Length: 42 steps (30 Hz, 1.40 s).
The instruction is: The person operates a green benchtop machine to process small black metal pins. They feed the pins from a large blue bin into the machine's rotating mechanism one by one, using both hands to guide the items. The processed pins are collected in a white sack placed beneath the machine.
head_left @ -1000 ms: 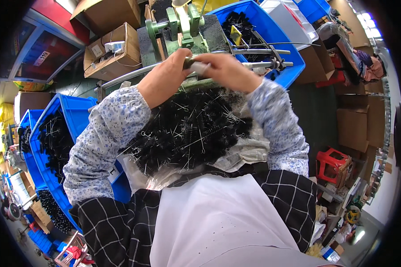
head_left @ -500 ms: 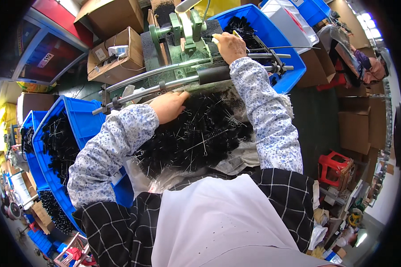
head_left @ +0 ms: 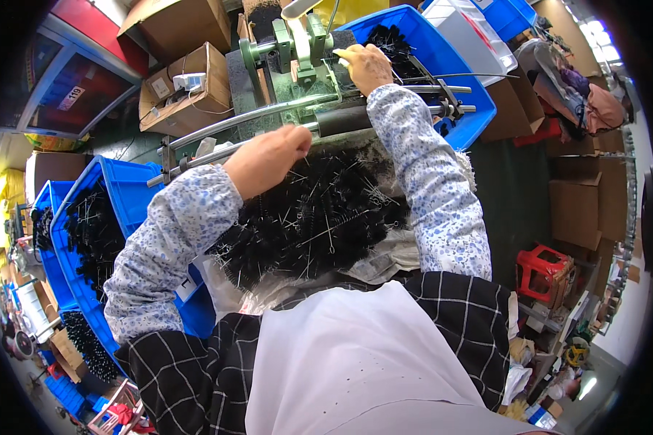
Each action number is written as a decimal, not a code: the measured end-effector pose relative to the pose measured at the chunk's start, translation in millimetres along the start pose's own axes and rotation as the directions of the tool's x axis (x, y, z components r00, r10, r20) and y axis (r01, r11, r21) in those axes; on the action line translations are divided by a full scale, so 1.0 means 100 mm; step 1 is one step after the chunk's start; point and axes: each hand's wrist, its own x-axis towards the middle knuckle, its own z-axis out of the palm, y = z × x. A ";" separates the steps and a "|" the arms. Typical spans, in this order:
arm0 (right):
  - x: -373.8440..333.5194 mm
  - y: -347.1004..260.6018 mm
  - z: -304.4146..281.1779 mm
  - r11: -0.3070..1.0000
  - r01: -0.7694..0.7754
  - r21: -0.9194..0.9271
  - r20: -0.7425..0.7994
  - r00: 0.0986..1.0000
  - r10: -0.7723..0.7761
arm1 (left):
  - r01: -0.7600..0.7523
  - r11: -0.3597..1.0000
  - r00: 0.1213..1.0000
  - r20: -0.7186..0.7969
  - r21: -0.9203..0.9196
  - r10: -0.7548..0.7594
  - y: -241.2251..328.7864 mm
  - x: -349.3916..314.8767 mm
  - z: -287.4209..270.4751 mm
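Observation:
A big heap of small black-bristled brushes with wire stems (head_left: 319, 217) lies in front of me, several stems ending in loops. Over the heap's far left side, close to the steel rails, my left hand (head_left: 268, 161) is closed in a pinch; whatever its fingertips hold is hidden. My right hand (head_left: 370, 69) is beyond the rails, beside the green machine (head_left: 303, 54). Its fingers are curled together, with yellow and white coverings on fingertips, and I cannot make out what is in them. A black sleeve (head_left: 343, 122) surrounds the nearer rail (head_left: 228, 152) between the hands.
Blue bins with black brushes stand at the left (head_left: 120, 192) and far right (head_left: 442, 72). An open cardboard box (head_left: 189, 101) with a white device sits left of the machine. A red stool (head_left: 544, 268) stands at the right. Clear plastic sheeting (head_left: 384, 257) edges the heap nearest me.
My left hand has lifted and shifted slightly left, its fingers drawing together from a looser spread. My right hand has moved slightly left and up beside the machine.

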 end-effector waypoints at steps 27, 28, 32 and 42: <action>-0.09 -0.20 0.01 0.993 -0.105 -0.059 -0.063 0.993 0.101 | -0.050 0.994 0.964 -0.267 -0.092 0.024 0.09 -0.34 -0.60; -0.11 -0.09 -0.01 0.990 -0.109 -0.088 -0.056 0.993 0.104 | -0.064 0.995 0.960 -0.277 -0.082 0.039 0.07 -0.34 -0.60; -0.02 0.23 -0.09 0.980 -0.177 -0.086 0.067 0.981 0.183 | -0.021 0.991 0.970 -0.244 -0.134 -0.012 0.09 -0.31 -0.59; -0.02 0.57 -0.73 0.940 -0.287 -0.186 -0.087 0.957 0.275 | -0.060 0.979 0.972 -0.234 -0.197 0.013 0.09 0.00 -0.37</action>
